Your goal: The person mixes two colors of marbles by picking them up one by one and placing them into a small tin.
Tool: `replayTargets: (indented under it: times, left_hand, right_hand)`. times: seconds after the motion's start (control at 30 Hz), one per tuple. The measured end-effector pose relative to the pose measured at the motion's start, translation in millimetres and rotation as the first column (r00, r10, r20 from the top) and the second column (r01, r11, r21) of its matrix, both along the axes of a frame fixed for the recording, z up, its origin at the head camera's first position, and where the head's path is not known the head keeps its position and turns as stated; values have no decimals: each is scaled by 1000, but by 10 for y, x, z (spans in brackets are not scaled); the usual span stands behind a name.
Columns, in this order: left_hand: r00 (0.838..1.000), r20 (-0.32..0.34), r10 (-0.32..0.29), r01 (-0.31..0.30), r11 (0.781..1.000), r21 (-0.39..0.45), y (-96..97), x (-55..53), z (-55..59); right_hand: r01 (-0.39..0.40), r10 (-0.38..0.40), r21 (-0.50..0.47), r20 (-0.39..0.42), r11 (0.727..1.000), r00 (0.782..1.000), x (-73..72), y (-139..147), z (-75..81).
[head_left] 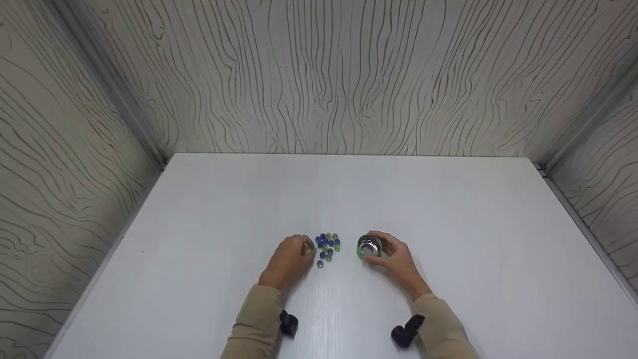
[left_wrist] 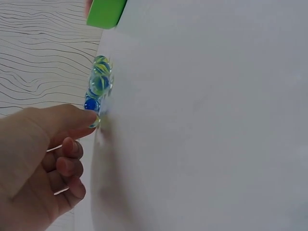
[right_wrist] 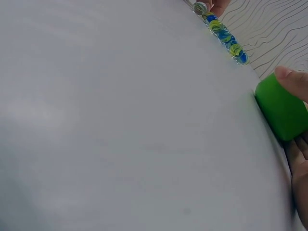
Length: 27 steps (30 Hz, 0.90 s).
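Observation:
Blue and yellow-green glass marbles (head_left: 324, 243) lie in a loose cluster on the white table, between the two hands. At the cluster's left edge my left hand (head_left: 291, 257) pinches one marble (left_wrist: 95, 123) between thumb and forefinger; its other fingers are curled. Right of the cluster stands a small round green tin (head_left: 369, 247), its mouth up and its inside shiny metal. My right hand (head_left: 396, 258) grips that tin, thumb on the near side and fingers round the far side. In the right wrist view the green wall of the tin shows beside the thumb (right_wrist: 292, 82).
The white table (head_left: 423, 199) stretches out around both hands. Wood-patterned panels (head_left: 319, 75) rise behind it and at both sides. A black wrist camera (head_left: 289, 323) is strapped at the left sleeve, another camera (head_left: 406, 333) at the right.

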<state>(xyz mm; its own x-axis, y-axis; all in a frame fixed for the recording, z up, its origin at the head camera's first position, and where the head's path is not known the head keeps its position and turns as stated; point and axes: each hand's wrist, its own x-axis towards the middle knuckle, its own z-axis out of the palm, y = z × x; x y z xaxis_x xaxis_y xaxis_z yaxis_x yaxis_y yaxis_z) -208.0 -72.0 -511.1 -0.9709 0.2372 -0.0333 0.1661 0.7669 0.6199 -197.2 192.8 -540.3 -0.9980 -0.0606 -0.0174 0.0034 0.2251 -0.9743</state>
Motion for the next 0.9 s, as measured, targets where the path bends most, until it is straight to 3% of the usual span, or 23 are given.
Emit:
replayTargets:
  times: [0.3, 0.53, 0.63, 0.77, 0.9]
  left_hand:
    - [1000, 5, 2, -2, 1000, 1, -1, 21, -5]
    - [999, 19, 36, -36, 999, -5, -46, 77, 15]
    - [999, -7, 50, -50, 998, -36, -94, 117, 30]
    - [998, -45, 34, -38, 996, -84, -167, 190, 46]
    - [1000, -28, -4, 2, 997, -79, -216, 248, 66]
  right_hand:
    - [12, -12, 21, -3, 1000, 1000, -15, 8, -15]
    - [10, -10, 11, 3, 1000, 1000, -14, 1, 6]
    - [4, -4, 6, 7, 1000, 1000, -17, -8, 12]
    - [1, -1, 14, 4, 1000, 1000, -19, -10, 6]
    - [14, -14, 30, -1, 999, 1000, -8, -1, 7]
